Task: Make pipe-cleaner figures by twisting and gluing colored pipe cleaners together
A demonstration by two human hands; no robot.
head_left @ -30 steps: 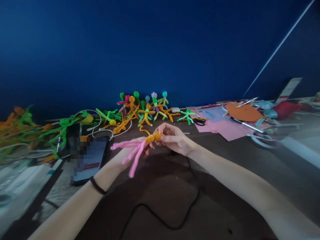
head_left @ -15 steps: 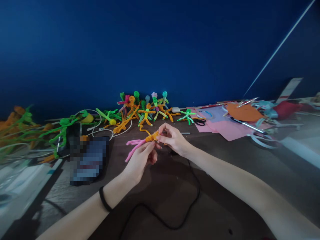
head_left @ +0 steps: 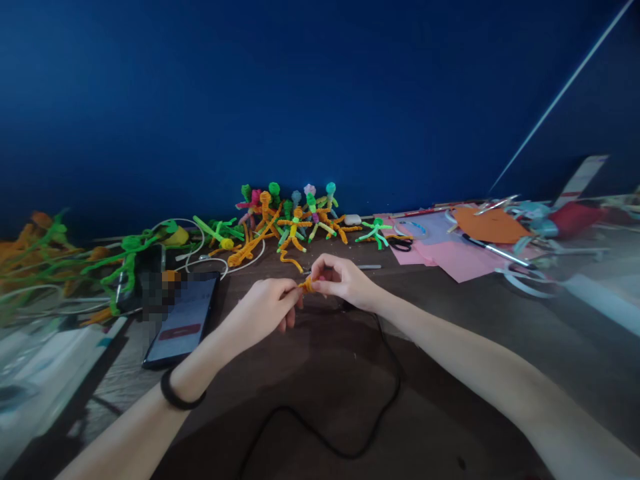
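Note:
An orange pipe-cleaner figure (head_left: 306, 286) is pinched between my two hands above the dark table. My left hand (head_left: 265, 303) grips its left end and covers most of it. From the other side, the thumb and fingers of my right hand (head_left: 343, 280) close on the orange coil. A little pink shows among the right fingers; I cannot tell whether it belongs to the figure. A loose curl of orange pipe cleaner (head_left: 291, 259) sticks up behind the hands. Farther back, several finished pipe-cleaner figures (head_left: 297, 228) stand against the blue wall.
Left of my hands lies a phone (head_left: 183, 320), with a white cable (head_left: 200, 230) behind it. Black scissors (head_left: 401, 244), pink paper (head_left: 457, 260) and a pen (head_left: 497, 252) are to the right. A black cord (head_left: 370, 440) loops across the front.
My left hand has shifted left and now covers where the pink strands stuck out. The orange coil shows less between the hands. My right hand has barely moved.

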